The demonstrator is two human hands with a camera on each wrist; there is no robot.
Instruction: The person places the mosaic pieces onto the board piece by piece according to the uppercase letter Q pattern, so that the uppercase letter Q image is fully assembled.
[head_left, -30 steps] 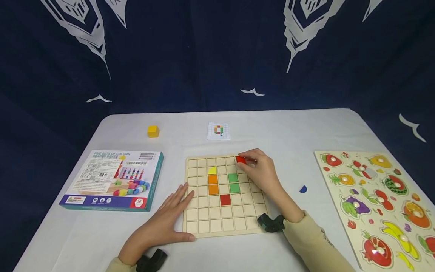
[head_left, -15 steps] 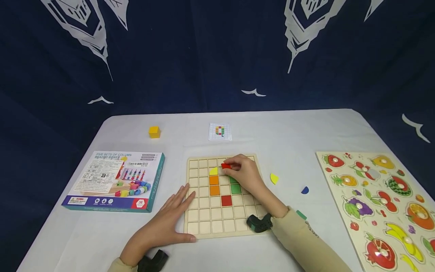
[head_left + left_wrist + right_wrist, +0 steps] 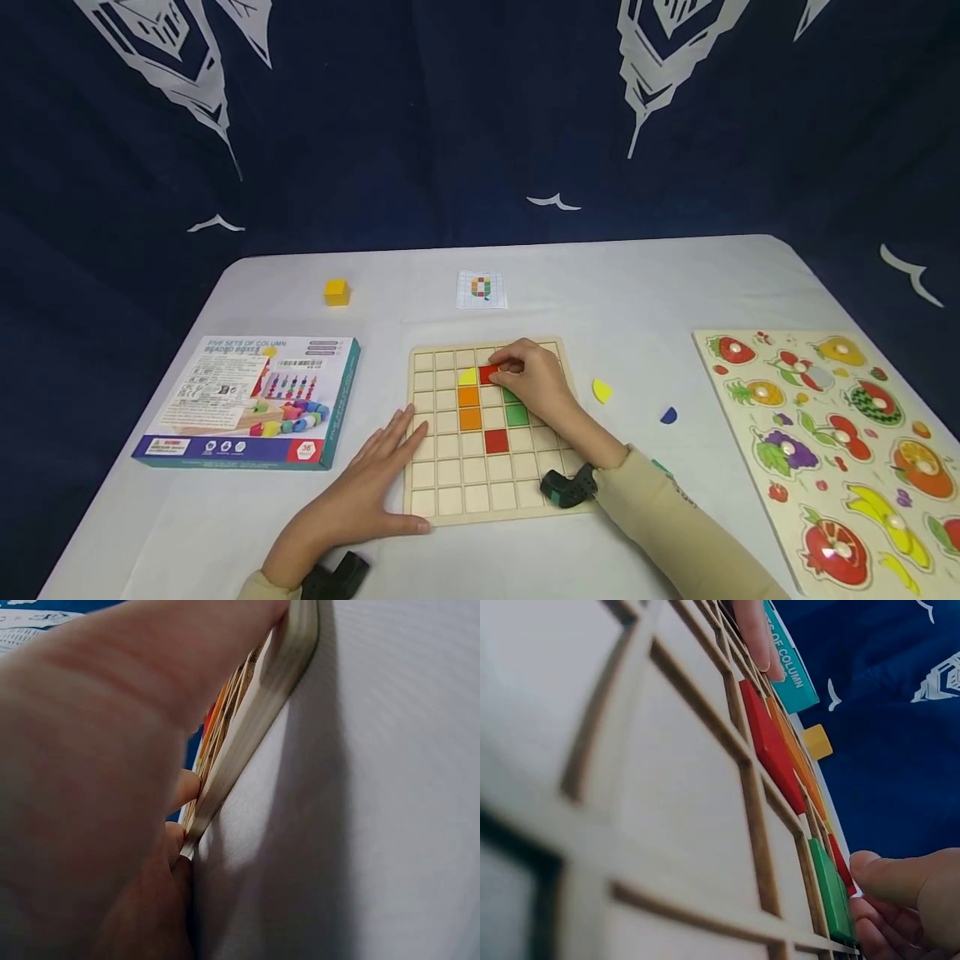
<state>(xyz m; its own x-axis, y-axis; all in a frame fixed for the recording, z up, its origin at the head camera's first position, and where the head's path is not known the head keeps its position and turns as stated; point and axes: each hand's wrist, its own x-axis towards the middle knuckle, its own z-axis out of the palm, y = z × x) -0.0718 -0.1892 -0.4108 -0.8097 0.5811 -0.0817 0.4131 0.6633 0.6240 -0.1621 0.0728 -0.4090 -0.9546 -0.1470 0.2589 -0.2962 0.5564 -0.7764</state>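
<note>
A light wooden grid board [image 3: 450,497] lies on the white table. My right hand [image 3: 538,379] pinches a red square tile [image 3: 488,374] at the cell just right of a yellow tile [image 3: 467,377]; in the right wrist view, the thumb [image 3: 889,877] is at that tile's edge. Two orange tiles [image 3: 469,407] sit below the yellow one, and another red tile [image 3: 497,441] lies lower. Green tiles [image 3: 517,414] are partly hidden under the right hand. My left hand [image 3: 367,487] rests along the board's left edge with fingers straight, its thumb at the near corner.
A card with a coloured pattern [image 3: 482,289] and a yellow cube [image 3: 337,292] stand behind. A beads box [image 3: 247,400] is left, a fruit puzzle board [image 3: 840,450] right. Loose yellow [image 3: 602,391] and blue pieces [image 3: 668,415] lie between; a green one is mostly behind the sleeve.
My right hand has carried the red tile left and nearer from the board's far right part to the cell beside the yellow tile. My left hand has stayed in place.
</note>
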